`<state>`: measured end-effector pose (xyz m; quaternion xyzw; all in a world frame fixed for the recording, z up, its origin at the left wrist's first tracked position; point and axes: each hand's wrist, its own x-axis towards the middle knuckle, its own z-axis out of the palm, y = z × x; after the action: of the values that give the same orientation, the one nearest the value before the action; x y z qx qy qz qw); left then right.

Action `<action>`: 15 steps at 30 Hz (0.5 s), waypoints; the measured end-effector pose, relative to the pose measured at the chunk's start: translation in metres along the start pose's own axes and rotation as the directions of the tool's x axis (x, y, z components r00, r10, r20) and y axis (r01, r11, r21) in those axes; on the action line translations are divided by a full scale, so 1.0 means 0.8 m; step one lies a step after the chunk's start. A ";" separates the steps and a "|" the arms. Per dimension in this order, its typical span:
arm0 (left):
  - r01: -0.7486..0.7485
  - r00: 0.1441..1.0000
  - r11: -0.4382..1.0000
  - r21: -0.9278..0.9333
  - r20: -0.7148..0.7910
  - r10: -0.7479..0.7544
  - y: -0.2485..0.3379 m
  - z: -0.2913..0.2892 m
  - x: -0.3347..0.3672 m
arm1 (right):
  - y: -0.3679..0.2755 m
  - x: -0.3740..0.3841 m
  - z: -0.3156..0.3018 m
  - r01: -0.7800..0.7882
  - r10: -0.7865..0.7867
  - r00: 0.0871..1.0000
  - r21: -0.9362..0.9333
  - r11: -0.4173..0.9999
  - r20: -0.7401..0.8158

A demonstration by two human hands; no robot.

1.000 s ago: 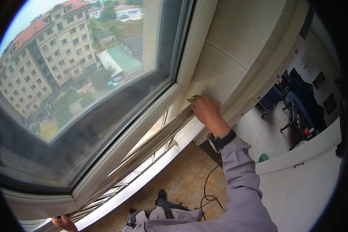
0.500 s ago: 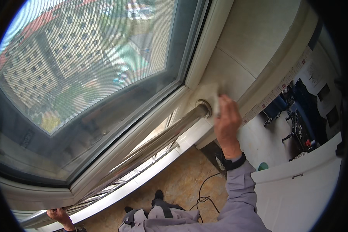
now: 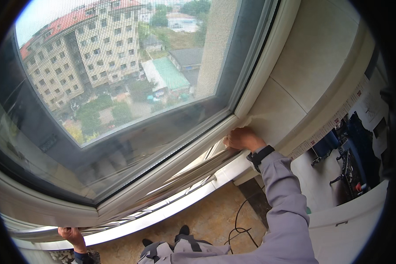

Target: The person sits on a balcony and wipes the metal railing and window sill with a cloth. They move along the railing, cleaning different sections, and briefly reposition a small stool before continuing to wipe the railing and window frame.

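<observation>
My right hand [image 3: 243,138] is curled at the wall end of a shiny metal handrail [image 3: 193,168], close to the window frame's lower corner. It covers the round flange there. A pale, thin edge shows beside the knuckles against the tiles, but I cannot make out what it is. At the lower left, my left hand [image 3: 72,236] has its fingers wrapped round the rail, just below the window frame [image 3: 90,216]. Above both hands is the window [image 3: 132,127], with an insect screen through which buildings and trees show far below.
Beige wall tiles [image 3: 310,66] rise at the right. Under the rail run thinner metal bars and a white ledge [image 3: 158,222]. A black cable [image 3: 237,229] lies on the marbled floor [image 3: 198,211] near my feet. Dark blue furniture [image 3: 361,141] stands beyond a white panel [image 3: 343,233].
My right hand has moved left and down from the tiles beside the flange onto the rail's end. My left hand stays on the rail. The whole view has shifted slightly.
</observation>
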<state>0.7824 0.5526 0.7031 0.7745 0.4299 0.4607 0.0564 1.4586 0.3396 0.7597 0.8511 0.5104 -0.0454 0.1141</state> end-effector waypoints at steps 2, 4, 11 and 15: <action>0.033 0.999 0.997 -0.071 0.039 -0.030 0.000 -0.003 0.003 | -0.007 -0.002 -0.004 -0.005 0.007 1.000 0.042 0.999 -0.029; 0.038 0.999 0.991 -0.128 0.028 -0.035 -0.006 0.001 0.006 | -0.017 -0.018 -0.005 -0.073 0.078 0.991 0.049 0.996 -0.106; 0.049 0.999 0.986 -0.159 0.021 -0.046 -0.036 0.007 -0.002 | -0.045 -0.135 0.079 -0.113 0.120 0.524 0.070 0.991 -0.844; 0.066 0.998 0.990 -0.127 -0.006 -0.067 -0.045 0.010 -0.002 | -0.085 -0.150 0.192 -0.133 0.536 0.628 0.600 0.789 -0.565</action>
<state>0.7664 0.5762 0.6799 0.7521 0.4257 0.4890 0.1184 1.3477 0.2302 0.6242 0.8811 0.3081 0.1780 -0.3115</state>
